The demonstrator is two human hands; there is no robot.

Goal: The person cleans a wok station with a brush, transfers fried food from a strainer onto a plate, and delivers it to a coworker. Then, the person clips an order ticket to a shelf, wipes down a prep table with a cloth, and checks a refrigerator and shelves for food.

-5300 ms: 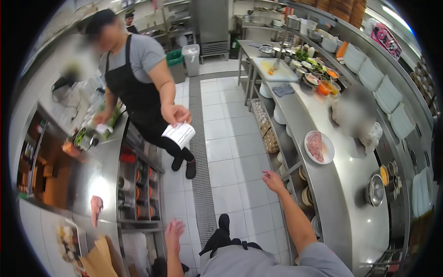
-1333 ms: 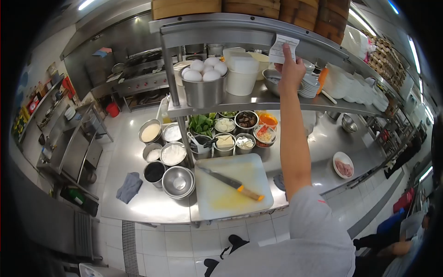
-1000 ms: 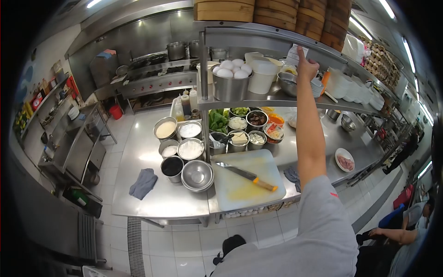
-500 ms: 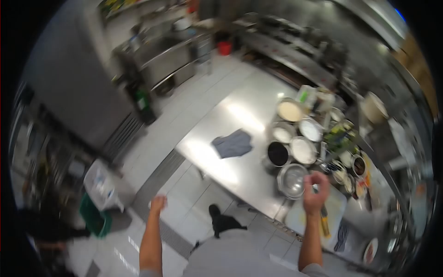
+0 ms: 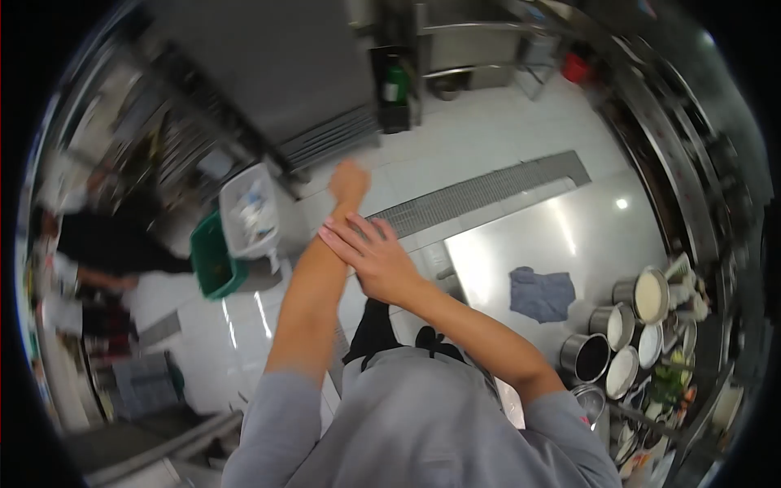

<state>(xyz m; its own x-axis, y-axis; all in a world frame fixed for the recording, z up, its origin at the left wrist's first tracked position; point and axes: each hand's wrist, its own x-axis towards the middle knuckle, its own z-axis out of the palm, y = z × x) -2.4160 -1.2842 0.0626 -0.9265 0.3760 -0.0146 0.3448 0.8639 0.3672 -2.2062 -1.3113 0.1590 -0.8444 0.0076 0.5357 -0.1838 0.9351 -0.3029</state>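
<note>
My left hand (image 5: 350, 182) is held out in front of my body over the floor, blurred, its fingers curled in and nothing visible in them. Across my left forearm, just below the wrist, lies my right hand (image 5: 379, 259) with fingers spread and touching the skin; it holds no object. To the right of both hands, a folded grey cloth (image 5: 541, 294) rests on the steel table (image 5: 488, 252).
Along the table's right side stand several metal pots, one holding dark contents (image 5: 585, 358). A white bin (image 5: 244, 215) and a green bin (image 5: 213, 264) stand left of my hands. A person in dark clothing (image 5: 114, 244) is at far left. A floor drain grate (image 5: 480, 195) runs beyond my hands.
My right hand has left the area above the metal bowl and cutting board and moved left onto my left forearm. My left hand has risen. The view has turned left.
</note>
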